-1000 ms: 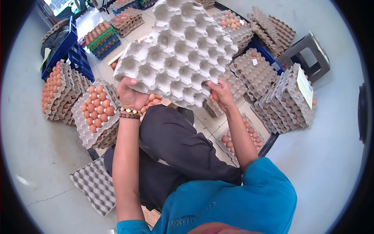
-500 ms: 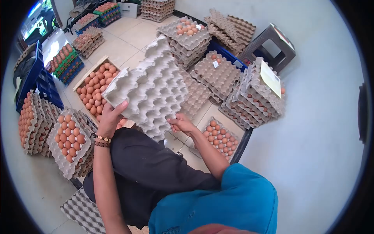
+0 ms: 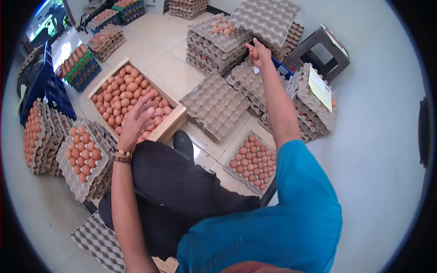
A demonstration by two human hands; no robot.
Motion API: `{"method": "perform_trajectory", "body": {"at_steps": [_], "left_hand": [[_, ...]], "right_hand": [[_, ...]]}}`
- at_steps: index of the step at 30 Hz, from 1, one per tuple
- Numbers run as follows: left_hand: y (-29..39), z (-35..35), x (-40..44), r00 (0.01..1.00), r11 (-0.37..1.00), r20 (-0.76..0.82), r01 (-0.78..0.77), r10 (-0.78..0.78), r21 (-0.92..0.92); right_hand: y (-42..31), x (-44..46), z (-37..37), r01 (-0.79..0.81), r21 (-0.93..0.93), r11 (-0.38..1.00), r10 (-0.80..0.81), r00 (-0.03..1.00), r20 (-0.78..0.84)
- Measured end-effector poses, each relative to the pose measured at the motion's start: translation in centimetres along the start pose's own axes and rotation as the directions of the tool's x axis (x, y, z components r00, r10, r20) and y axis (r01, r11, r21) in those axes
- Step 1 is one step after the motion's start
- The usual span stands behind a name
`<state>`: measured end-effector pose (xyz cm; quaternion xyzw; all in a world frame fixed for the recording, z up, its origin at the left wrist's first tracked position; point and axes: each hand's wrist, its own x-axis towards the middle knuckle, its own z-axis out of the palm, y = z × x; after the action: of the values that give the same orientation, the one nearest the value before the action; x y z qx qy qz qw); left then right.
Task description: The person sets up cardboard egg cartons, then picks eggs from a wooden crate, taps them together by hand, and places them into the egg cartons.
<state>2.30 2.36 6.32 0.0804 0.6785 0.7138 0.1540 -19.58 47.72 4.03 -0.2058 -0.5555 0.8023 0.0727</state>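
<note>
My left hand [image 3: 138, 119] is open, fingers spread, over the near side of a wooden crate [image 3: 169, 123] full of loose brown eggs [image 3: 129, 88]. Stretched far forward, my right hand [image 3: 258, 53] has its fingers apart beside the near edge of a grey egg tray [image 3: 266, 19]. That tray lies tilted on top of a pile of empty trays [image 3: 296, 35]. Beneath my right forearm is a stack of egg trays [image 3: 246, 82] with a small white label. A flat empty tray [image 3: 216, 104] lies right of the crate.
A tray of brown eggs [image 3: 253, 160] sits on the floor near my knee. Tall tray stacks [image 3: 218, 43] stand ahead, others [image 3: 84, 157] at left. A dark plastic stool [image 3: 318, 52] is by the right wall, and blue crates [image 3: 41, 86] stand at far left.
The grey tray has gone from between both hands to the pile at the back. My right hand has reached forward and let go; my left hand has opened over the eggs.
</note>
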Motion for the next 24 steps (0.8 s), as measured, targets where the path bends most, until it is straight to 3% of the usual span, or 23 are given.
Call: {"method": "perform_trajectory", "body": {"at_steps": [1,2,3,4,6,7,8,9,11,14,17,23,24], "left_hand": [[0.1,0.0,-0.1,1.000,1.000,0.002,-0.008,0.008,0.028],[0.0,0.1,-0.1,0.999,1.000,-0.031,-0.019,0.019,0.006],[-0.3,0.0,0.1,0.998,0.998,-0.049,-0.025,0.028,0.061],[-0.7,-0.2,0.4,0.997,0.993,-0.067,-0.026,0.035,0.118],[-1.6,-0.5,0.7,0.997,0.991,-0.063,-0.043,0.051,0.124],[-2.1,-0.5,0.8,0.998,0.990,-0.049,-0.030,0.037,0.140],[-2.4,-0.6,0.9,0.999,0.987,-0.032,-0.023,0.028,0.159],[-2.7,-0.7,1.1,1.000,0.984,-0.015,-0.020,0.023,0.178],[-3.0,-0.8,1.1,0.999,0.972,-0.025,-0.027,0.034,0.233],[-3.4,-0.8,1.2,0.997,0.971,-0.026,-0.061,0.068,0.230],[-3.5,-0.7,1.4,0.997,0.970,-0.029,-0.066,0.075,0.232],[-2.8,-0.7,1.1,0.996,0.940,-0.054,-0.042,0.064,0.339],[-2.9,-0.6,1.2,0.993,0.934,-0.068,-0.063,0.092,0.352]], "right_hand": [[0.3,0.8,-0.1,-0.020,-0.160,0.987,0.020,1.000,-0.006],[1.9,1.3,0.2,0.066,-0.232,0.971,-0.061,0.998,0.027],[3.2,0.0,0.1,0.100,-0.526,0.845,-0.071,0.995,0.075],[5.4,-0.9,-0.5,0.132,-0.613,0.779,-0.050,0.988,0.149],[12.3,-3.0,-2.5,0.020,-0.724,0.690,0.113,0.984,0.135],[17.0,-2.4,-5.0,-0.143,-0.804,0.577,0.199,0.979,-0.031],[24.7,0.8,-9.9,-0.144,-0.883,0.446,0.208,0.977,-0.054],[23.7,-6.0,-8.3,-0.209,-0.741,0.638,0.086,0.976,-0.202],[26.9,-9.3,-10.6,-0.363,-0.759,0.541,-0.004,0.901,-0.434],[27.6,-12.6,-10.6,-0.517,-0.693,0.503,0.094,0.829,-0.551],[28.2,-13.2,-10.4,-0.504,-0.744,0.440,0.036,0.837,-0.546],[28.4,-11.5,-11.2,-0.466,-0.803,0.373,0.067,0.876,-0.478],[28.1,-11.4,-11.1,-0.478,-0.756,0.448,0.110,0.868,-0.484]]}}
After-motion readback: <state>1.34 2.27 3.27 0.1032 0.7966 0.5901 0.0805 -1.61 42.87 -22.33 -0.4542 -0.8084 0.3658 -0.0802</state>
